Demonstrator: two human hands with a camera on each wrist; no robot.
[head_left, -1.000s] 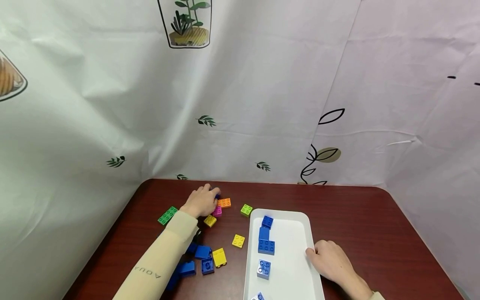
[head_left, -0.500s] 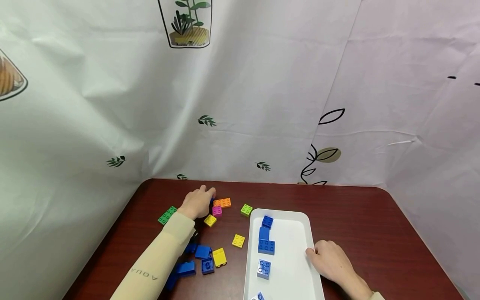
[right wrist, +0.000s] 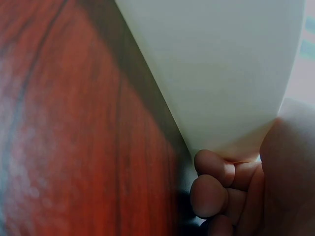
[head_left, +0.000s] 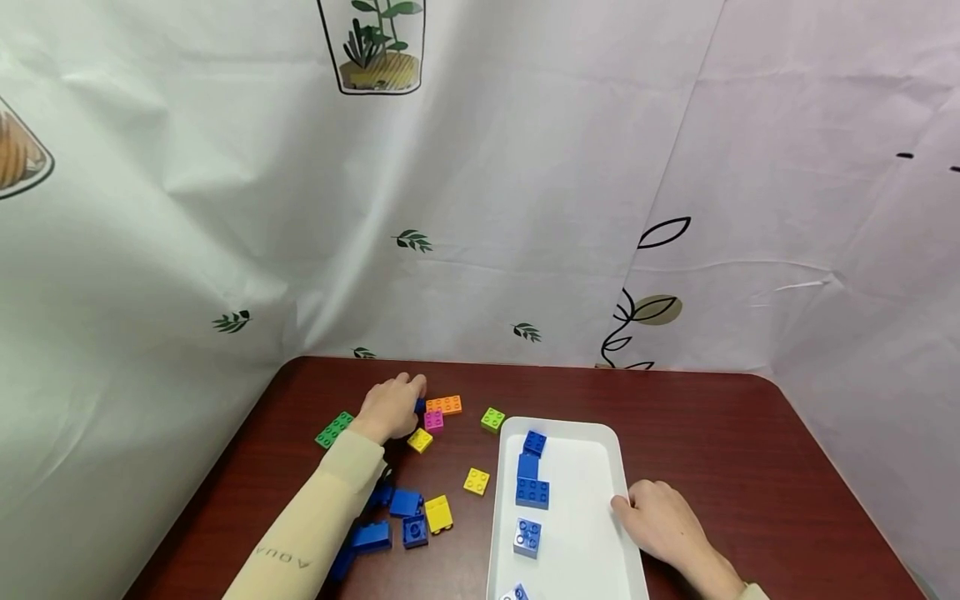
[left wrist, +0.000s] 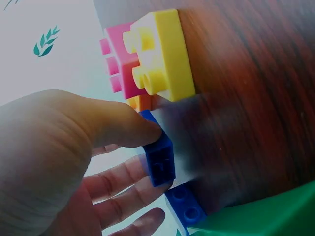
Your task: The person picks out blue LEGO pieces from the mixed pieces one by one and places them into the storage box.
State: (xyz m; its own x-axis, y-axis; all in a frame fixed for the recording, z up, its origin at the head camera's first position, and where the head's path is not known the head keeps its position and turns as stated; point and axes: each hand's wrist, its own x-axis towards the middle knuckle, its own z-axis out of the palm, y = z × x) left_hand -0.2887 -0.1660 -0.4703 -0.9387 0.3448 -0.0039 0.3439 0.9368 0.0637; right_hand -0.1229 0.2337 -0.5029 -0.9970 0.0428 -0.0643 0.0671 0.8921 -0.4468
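Note:
My left hand (head_left: 388, 408) is at the far left of the table, pinching a dark blue toy brick (left wrist: 161, 160) between thumb and fingers. In the left wrist view the brick is tipped so its hollow underside shows. Another blue brick (left wrist: 184, 204) lies just beyond the fingertips, against a green brick (left wrist: 266, 216). Close beside the hand are an orange brick (head_left: 444, 405), a magenta brick (head_left: 433, 421) and a yellow brick (head_left: 420, 440). My right hand (head_left: 663, 521) grips the right rim of a white tray (head_left: 592, 500), thumb over the edge and fingers curled beneath.
Several blue bricks (head_left: 533, 493) lie along the tray's left half. More blue bricks (head_left: 372, 537) and a yellow wheeled piece (head_left: 438, 515) sit by the left forearm. A lime brick (head_left: 492, 419) and a yellow brick (head_left: 476, 481) lie left of the tray. A printed curtain (head_left: 480, 208) hangs behind.
My left hand has drawn slightly left and nearer with the blue brick, uncovering more of the orange and magenta bricks. The right hand and the tray have stayed put.

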